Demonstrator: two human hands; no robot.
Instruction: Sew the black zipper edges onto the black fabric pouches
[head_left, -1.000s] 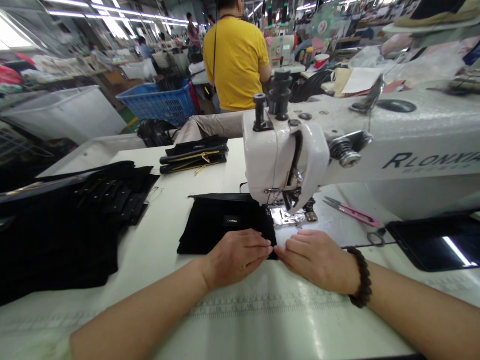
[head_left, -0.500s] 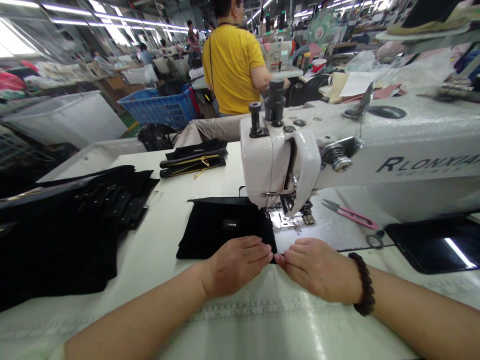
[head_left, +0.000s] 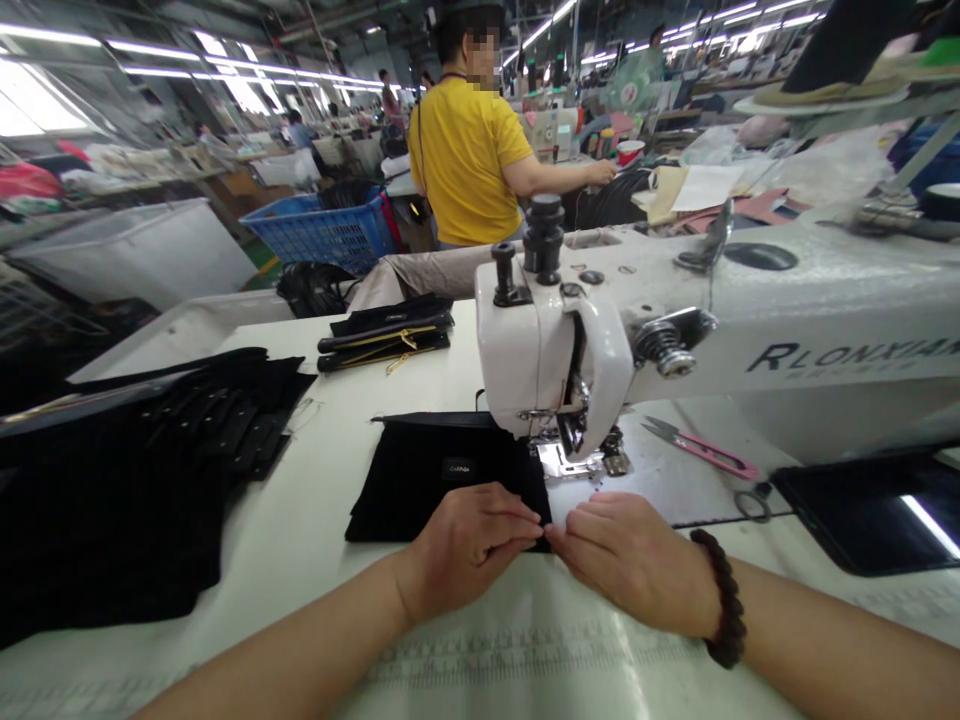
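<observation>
A flat black fabric panel (head_left: 431,475) with a small label lies on the white table (head_left: 315,540), its right edge beside the presser foot (head_left: 577,450) of a white sewing machine (head_left: 555,350). My left hand (head_left: 469,545) rests on the panel's near right corner with the fingers curled together. My right hand (head_left: 634,560), a dark bead bracelet on its wrist, meets it fingertip to fingertip and pinches at that same corner.
Pink thread snips (head_left: 697,448) lie right of the needle, and a dark tablet (head_left: 874,505) farther right. Stacked black pieces (head_left: 150,450) cover the table's left; black zipper parts (head_left: 386,335) lie behind. A person in a yellow shirt (head_left: 469,150) stands beyond, near a blue basket (head_left: 322,225).
Both hands stay together on the panel's corner. The view has tipped upward a little. The person in yellow has reached an arm out to the right.
</observation>
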